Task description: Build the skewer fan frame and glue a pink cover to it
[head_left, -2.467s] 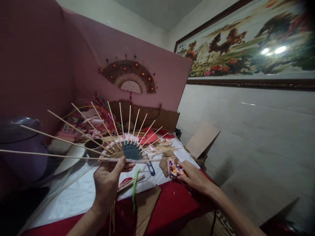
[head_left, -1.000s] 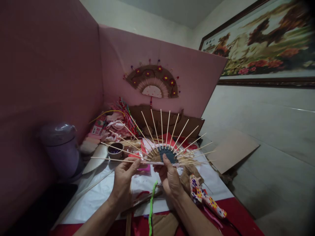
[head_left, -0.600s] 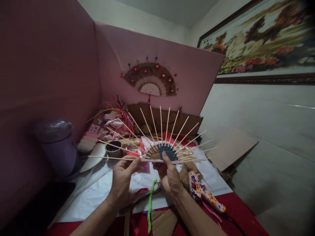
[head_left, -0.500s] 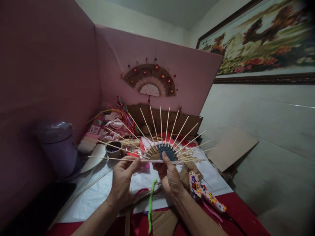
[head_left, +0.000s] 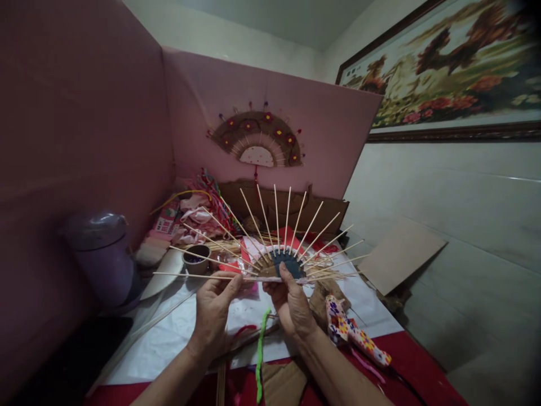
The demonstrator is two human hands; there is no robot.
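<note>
Over the table I hold a half-round cardboard fan base (head_left: 267,267) with a dark blue patch on it. Thin wooden sticks (head_left: 276,217) spread out from its curved edge like rays. My right hand (head_left: 291,310) grips the base at its lower straight edge, thumb on the front over the blue patch. My left hand (head_left: 215,307) pinches the lowest stick at the left, between thumb and fingers, close to the base. Below the hands lie a green pipe cleaner (head_left: 261,352) and a piece of cardboard (head_left: 284,383).
A flower-patterned glue gun (head_left: 355,332) with a cord lies at the right. Farther left are a small cup (head_left: 196,260) and a lidded purple bin (head_left: 103,259). A finished decorated fan (head_left: 257,135) hangs on the pink panel (head_left: 329,124), with ribbons (head_left: 198,214) heaped below.
Both hands and the fan base stay almost in place. The whole view has shifted very slightly; the grip looks the same.
</note>
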